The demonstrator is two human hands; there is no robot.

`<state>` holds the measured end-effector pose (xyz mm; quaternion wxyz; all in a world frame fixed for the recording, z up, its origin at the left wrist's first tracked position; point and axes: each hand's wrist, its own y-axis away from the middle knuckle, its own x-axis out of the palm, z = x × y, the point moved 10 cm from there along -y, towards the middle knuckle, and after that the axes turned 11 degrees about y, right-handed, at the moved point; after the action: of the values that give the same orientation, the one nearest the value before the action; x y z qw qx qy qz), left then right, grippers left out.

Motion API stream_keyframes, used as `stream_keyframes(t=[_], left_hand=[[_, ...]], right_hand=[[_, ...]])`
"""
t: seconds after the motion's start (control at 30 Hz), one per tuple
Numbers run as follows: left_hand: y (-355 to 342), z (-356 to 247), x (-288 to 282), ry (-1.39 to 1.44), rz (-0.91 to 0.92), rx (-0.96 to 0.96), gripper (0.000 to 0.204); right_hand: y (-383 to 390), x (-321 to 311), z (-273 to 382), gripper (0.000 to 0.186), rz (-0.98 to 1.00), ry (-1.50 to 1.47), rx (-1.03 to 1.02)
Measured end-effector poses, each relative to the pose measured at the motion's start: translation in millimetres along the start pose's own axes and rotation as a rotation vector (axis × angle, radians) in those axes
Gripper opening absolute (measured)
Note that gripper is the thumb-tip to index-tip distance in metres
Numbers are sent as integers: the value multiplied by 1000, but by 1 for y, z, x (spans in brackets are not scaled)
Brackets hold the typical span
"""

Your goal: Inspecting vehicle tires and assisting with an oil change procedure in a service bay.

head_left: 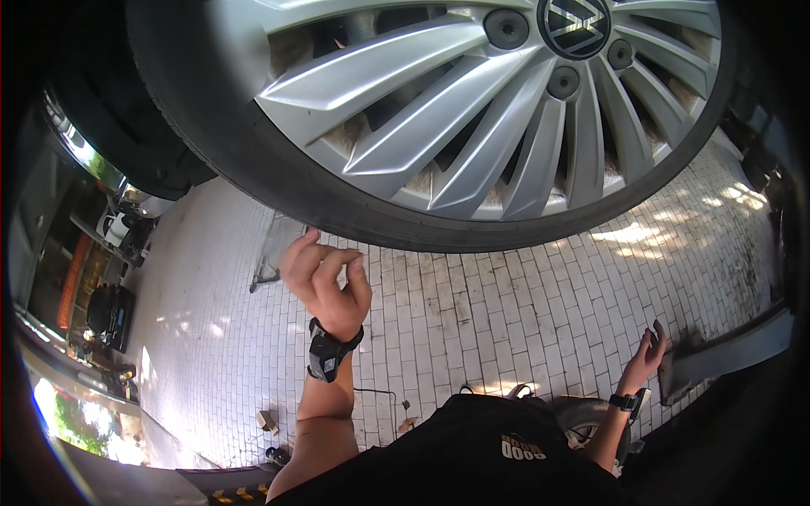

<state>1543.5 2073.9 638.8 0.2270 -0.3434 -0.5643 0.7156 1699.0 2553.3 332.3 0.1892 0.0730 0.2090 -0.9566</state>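
A silver multi-spoke alloy wheel [456, 135] with a black tyre [405, 232] fills the upper middle, raised off the ground, with dark bolts [563, 82] around its centre cap [574, 24]. My left hand [325, 282], a black device strapped to its wrist, is just below the tyre's lower edge, fingers loosely bent and apart, with nothing visible in them; I cannot tell whether a fingertip touches the rubber. My right hand [650, 346] hangs lower at the right, fingers apart and empty, a black band on its wrist, near a dark grey metal beam [726, 350].
Light brick paving [481, 312] lies underneath. A dark vehicle body [118, 126] and assorted equipment [110, 316] line the left. Another tyre [569, 409] lies behind my body at lower right. A thin cable [388, 396] and small tan block [267, 422] are on the ground.
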Motion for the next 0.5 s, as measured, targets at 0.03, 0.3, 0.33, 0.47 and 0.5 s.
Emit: stream_keyframes(t=[0.03,0.3,0.33,0.47,0.5], left_hand=[[-2,3,-12,2,-112,-10,7],[-30,-14,1,-149,-56,65,16],[-30,-15,1,-155,-65,72,16],[-32,-19,3,-186,-65,91,15],[-32,-19,3,-187,-63,92,15]], right_hand=[[-1,2,3,27,-2,23,-14],[-9,2,20,26,-42,82,-42],[-10,3,19,26,-41,84,-46],[-10,5,-5,27,-33,48,-12],[-10,6,-6,27,-32,47,-10]])
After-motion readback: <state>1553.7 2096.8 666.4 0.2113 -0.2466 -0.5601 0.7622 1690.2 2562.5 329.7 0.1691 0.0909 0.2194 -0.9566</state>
